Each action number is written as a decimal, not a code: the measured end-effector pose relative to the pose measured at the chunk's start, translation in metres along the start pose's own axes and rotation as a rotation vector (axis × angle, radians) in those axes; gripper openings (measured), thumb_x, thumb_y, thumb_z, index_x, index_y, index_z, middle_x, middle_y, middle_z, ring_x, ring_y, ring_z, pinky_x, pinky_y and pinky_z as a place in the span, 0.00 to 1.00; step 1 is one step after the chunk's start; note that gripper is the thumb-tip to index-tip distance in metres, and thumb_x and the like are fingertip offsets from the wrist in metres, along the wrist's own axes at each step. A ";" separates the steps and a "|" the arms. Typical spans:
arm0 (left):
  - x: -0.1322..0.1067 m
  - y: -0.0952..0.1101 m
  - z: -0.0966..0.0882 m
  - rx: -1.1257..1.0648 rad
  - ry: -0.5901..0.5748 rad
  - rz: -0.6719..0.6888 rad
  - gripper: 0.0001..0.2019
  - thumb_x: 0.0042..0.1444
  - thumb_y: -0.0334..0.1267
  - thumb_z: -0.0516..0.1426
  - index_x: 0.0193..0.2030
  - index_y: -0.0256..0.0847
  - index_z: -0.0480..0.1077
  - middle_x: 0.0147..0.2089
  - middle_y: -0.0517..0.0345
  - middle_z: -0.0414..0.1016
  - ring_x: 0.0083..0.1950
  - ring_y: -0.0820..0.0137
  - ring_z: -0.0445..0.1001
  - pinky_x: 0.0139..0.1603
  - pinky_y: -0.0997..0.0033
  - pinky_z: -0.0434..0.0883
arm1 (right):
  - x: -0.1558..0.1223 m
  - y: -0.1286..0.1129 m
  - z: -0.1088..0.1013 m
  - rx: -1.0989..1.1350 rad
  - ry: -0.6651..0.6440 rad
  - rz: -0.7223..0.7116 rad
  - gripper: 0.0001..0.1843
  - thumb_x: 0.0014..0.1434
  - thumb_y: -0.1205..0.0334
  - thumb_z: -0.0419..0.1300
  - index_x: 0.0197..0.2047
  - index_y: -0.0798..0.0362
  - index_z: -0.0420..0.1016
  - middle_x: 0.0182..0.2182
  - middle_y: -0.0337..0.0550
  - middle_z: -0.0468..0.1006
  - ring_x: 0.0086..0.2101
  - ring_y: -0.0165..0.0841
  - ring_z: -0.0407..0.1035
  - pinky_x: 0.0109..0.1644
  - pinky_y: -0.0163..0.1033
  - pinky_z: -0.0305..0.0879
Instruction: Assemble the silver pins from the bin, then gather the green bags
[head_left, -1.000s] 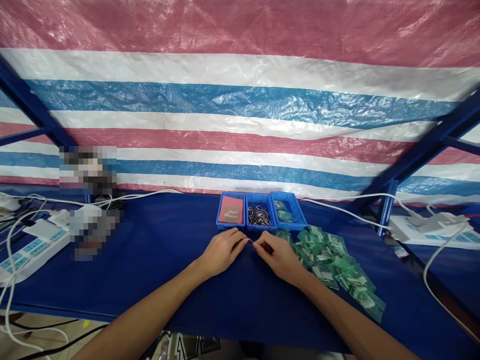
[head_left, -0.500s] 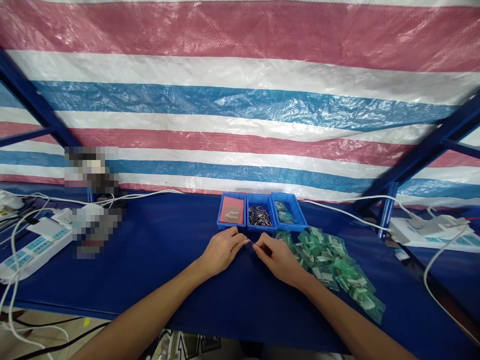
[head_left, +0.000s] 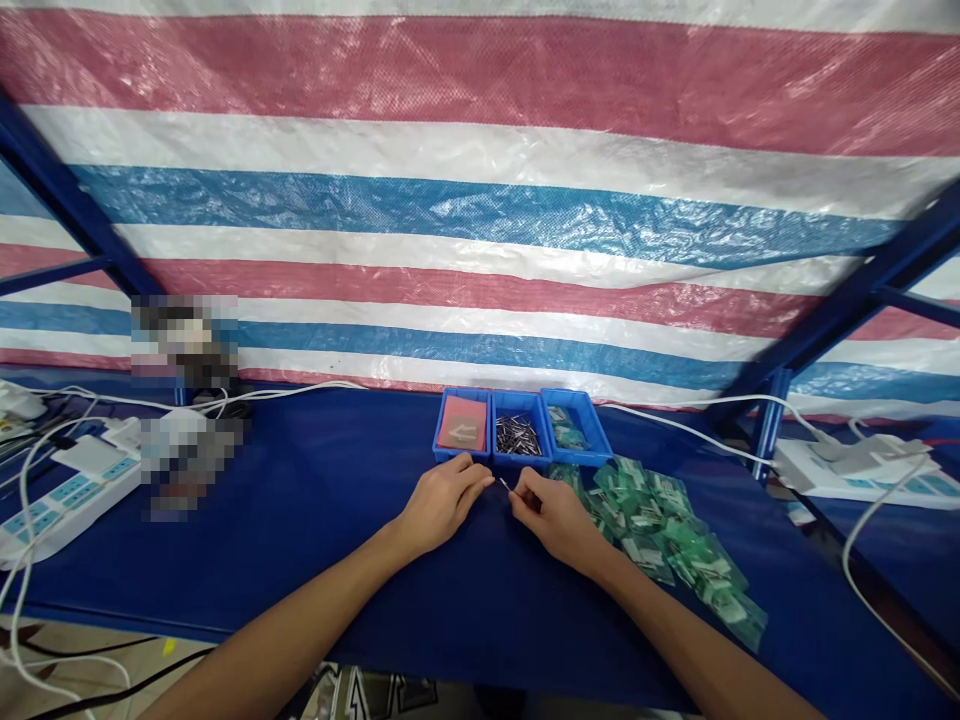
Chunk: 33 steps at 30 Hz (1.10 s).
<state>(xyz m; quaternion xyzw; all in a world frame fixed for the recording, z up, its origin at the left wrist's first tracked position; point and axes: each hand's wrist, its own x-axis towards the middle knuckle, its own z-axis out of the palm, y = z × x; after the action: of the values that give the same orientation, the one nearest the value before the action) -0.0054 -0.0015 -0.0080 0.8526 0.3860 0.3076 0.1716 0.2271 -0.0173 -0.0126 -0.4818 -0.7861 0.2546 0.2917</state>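
Between thumb and forefinger, my right hand (head_left: 551,512) pinches a small thin metal pin (head_left: 505,484), its light tip pointing up and left. My left hand (head_left: 444,502) is closed, fingertips pressed together just left of that tip; whatever they hold is too small to make out. Just beyond both hands, three blue bins stand side by side. A middle bin (head_left: 520,394) holds a heap of dark and silvery slim metal pieces (head_left: 517,435). Pink material and a beige piece with a pale arrow shape (head_left: 463,432) lie in the left bin (head_left: 437,425).
Small clear packets lie in the right bin (head_left: 596,435). Greenish plastic packets (head_left: 660,530) are heaped beside my right forearm. Power strips (head_left: 71,500) with white cables sit at both sides of the blue table (head_left: 315,480). A striped sheet (head_left: 480,230) hangs behind.
The pin spanned the space between both hands' fingertips; now it sits at my right fingertips, with a small gap to the left ones. The bins and packets stay in place.
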 end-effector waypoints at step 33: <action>0.002 0.000 0.003 0.126 -0.105 0.007 0.16 0.79 0.44 0.47 0.50 0.45 0.75 0.42 0.57 0.73 0.41 0.69 0.76 0.43 0.72 0.70 | -0.002 0.001 0.001 0.020 0.046 -0.038 0.14 0.71 0.59 0.57 0.32 0.48 0.63 0.23 0.32 0.68 0.24 0.30 0.63 0.30 0.37 0.55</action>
<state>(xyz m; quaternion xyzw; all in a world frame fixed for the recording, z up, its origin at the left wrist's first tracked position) -0.0024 -0.0005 -0.0095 0.8781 0.3921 0.2379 0.1366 0.2280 -0.0188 -0.0148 -0.4695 -0.7855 0.2458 0.3195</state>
